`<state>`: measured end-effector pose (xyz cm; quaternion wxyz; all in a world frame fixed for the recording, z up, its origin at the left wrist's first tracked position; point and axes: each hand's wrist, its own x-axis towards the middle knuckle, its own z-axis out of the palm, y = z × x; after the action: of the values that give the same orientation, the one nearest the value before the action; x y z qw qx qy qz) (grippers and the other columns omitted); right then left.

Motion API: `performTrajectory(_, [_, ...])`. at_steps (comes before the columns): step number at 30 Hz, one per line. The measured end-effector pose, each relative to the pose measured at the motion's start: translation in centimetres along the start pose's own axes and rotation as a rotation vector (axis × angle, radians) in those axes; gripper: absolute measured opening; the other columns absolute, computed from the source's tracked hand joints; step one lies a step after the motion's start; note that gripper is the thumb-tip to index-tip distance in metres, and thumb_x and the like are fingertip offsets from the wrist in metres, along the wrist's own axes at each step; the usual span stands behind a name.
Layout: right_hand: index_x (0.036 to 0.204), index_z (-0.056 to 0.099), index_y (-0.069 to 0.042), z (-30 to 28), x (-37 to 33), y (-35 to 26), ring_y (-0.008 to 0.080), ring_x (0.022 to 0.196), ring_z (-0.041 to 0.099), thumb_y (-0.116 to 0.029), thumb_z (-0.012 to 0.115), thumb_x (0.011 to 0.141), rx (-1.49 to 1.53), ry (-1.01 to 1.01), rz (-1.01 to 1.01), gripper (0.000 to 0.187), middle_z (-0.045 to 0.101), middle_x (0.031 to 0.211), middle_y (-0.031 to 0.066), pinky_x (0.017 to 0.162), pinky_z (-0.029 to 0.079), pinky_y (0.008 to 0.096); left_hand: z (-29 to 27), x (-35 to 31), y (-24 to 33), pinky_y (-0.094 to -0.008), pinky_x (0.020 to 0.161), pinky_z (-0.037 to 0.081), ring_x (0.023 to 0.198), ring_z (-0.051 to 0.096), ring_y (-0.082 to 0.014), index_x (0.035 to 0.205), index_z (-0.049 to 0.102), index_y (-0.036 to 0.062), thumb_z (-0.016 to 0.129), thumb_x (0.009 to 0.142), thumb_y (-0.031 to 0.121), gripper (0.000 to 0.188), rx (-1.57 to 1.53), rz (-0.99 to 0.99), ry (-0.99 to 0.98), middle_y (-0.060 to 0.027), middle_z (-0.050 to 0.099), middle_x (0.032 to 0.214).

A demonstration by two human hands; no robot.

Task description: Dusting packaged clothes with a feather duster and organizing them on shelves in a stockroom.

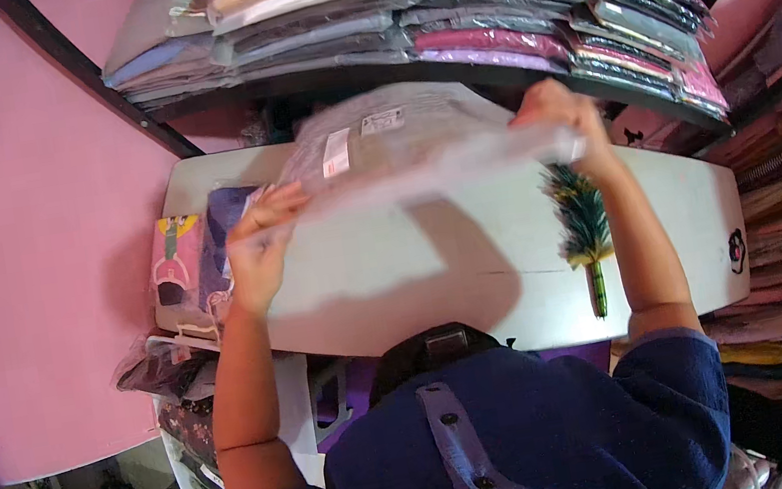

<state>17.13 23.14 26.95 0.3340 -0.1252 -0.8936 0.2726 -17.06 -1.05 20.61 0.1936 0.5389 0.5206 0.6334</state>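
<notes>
A large clear plastic bag [425, 133] holding something greyish, with two white labels on its face, is lifted over the white table. My left hand [264, 238] grips its near left corner, fingers closed on the plastic. At the near right corner my right hand [561, 113] is closed on the edge, slightly blurred. The bag's near edge is smeared by motion. Under my right forearm lies a feather duster [582, 226] with dark feathers and a green handle. Dark blue folded cloth [228, 238] lies beside my left hand.
A pink packet [178, 259] with a cartoon picture rests at the left of the white table [379, 297]. A black shelf [326, 80] stacked with bagged garments [316, 13] spans the back. Piled cloth [779, 237] stands at right; a small black loop [737, 250] lies near the table's right end.
</notes>
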Motion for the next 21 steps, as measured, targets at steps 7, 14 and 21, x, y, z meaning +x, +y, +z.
performTrajectory(7, [0.090, 0.067, -0.009, 13.3, -19.2, 3.8, 0.0225, 0.103, 0.058, -0.004, 0.062, 0.068, -0.157, -0.259, -0.027, 0.024, 0.066, 0.102, 0.0018, 0.090, 0.045, 0.0367, 0.0, -13.5, -9.3, -0.0412, 0.100, 0.041, 0.119, 0.052, -0.0295, 0.097, 0.062, 0.0075, 0.051, 0.084, 0.010, 0.017, 0.565, 0.170, -0.807, -0.0096, 0.058, 0.123])
performTrajectory(14, [0.102, 0.067, -0.011, 16.3, -22.3, 2.6, 0.0239, 0.115, 0.054, -0.010, 0.059, 0.073, -0.295, -0.256, -0.036, 0.030, 0.065, 0.109, 0.0042, 0.093, 0.043, 0.0400, 1.1, -15.5, -11.2, -0.0435, 0.103, 0.038, 0.124, 0.047, -0.0277, 0.116, 0.060, 0.0089, 0.052, 0.080, 0.011, 0.037, 0.735, 0.293, -0.947, -0.0058, 0.054, 0.129])
performTrajectory(21, [0.096, 0.068, -0.009, 16.6, -22.8, 3.1, 0.0251, 0.105, 0.058, -0.011, 0.065, 0.069, 0.101, -0.216, 0.385, 0.027, 0.067, 0.104, 0.0055, 0.093, 0.042, 0.0405, 1.0, -15.3, -11.3, -0.0371, 0.095, 0.046, 0.110, 0.058, -0.0273, 0.113, 0.062, 0.0080, 0.052, 0.077, 0.004, 0.038, 0.519, 0.147, -0.812, -0.0098, 0.063, 0.113])
